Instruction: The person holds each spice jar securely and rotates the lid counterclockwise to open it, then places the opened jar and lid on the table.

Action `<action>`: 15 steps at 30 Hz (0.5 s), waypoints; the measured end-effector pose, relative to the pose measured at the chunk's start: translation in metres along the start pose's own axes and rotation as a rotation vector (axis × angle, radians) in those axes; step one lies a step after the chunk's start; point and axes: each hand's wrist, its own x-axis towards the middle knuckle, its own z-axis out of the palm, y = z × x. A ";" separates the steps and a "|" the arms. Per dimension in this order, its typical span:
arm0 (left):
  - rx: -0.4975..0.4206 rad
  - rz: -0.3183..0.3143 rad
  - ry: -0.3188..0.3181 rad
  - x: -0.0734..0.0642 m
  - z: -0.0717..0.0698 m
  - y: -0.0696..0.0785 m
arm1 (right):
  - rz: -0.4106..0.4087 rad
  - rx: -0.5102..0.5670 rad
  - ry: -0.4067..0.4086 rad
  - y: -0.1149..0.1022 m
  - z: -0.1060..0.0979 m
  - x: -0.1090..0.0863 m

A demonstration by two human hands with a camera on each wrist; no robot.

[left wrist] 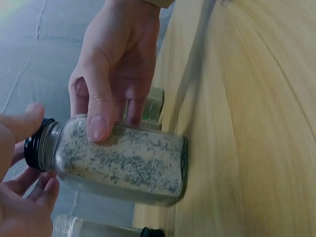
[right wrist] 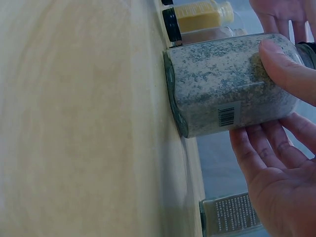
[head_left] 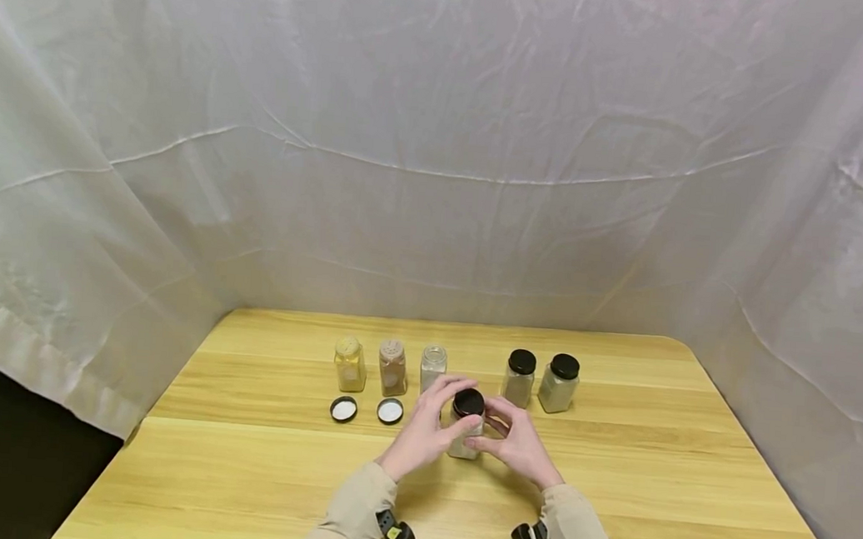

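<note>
From the head camera, a creased pale cloth (head_left: 451, 95) hangs behind your wood-grain table (head_left: 686, 504). A square-shouldered glass jar (head_left: 463, 449) with a round black lid (head_left: 469, 401) stands upright before you, toward six o'clock in the picture. From it, a yellow-filled shaker jar (head_left: 350, 370) and a brownish-pink shaker jar (head_left: 392, 373) sit near ten o'clock, an uncapped clear jar (head_left: 433, 366) at eleven, and two black-capped jars, one nearer (head_left: 519, 384) and one farther (head_left: 559, 387), toward one and two. Two loose lids with white liners, outer (head_left: 343, 409) and inner (head_left: 390, 411), lie toward nine. Your left hand (head_left: 428, 426) arches over the lid; your right hand (head_left: 517, 447) curls in from three o'clock.

In the left wrist view, the clear glass shows a coarse, speckled grey-and-cream filling, its lid toward nine o'clock. Your left fingers and thumb pinch the lid's rim; your right thumb presses the flat glass.

In the right wrist view, a barcode label (right wrist: 228, 115) marks one face. Your right hand grips the jar between thumb and bent fingers; whether the base touches the table, you cannot tell.
</note>
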 end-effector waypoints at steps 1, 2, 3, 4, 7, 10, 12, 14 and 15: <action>-0.003 0.006 -0.010 0.000 -0.001 0.000 | 0.003 -0.002 0.001 0.000 0.000 0.000; -0.008 0.012 -0.024 0.000 -0.002 0.000 | 0.005 -0.003 0.002 0.000 0.000 0.000; -0.014 0.018 -0.039 0.000 -0.003 0.000 | 0.008 -0.003 0.004 0.000 0.000 0.000; -0.022 0.023 -0.056 0.000 -0.005 0.000 | 0.012 -0.003 0.003 0.000 0.000 0.000; -0.031 0.048 -0.110 0.000 -0.008 0.001 | 0.015 -0.004 0.003 0.000 0.001 0.000; -0.033 0.062 -0.135 0.001 -0.009 0.001 | 0.011 -0.006 0.001 0.000 0.000 0.000; -0.028 0.056 -0.117 0.001 -0.007 0.001 | 0.010 -0.006 0.001 0.000 0.000 0.000; -0.016 0.042 -0.069 0.001 -0.004 0.001 | 0.002 -0.004 0.000 0.001 0.000 0.000; -0.011 0.034 -0.044 0.001 -0.002 0.001 | -0.001 -0.004 -0.002 0.001 0.000 0.000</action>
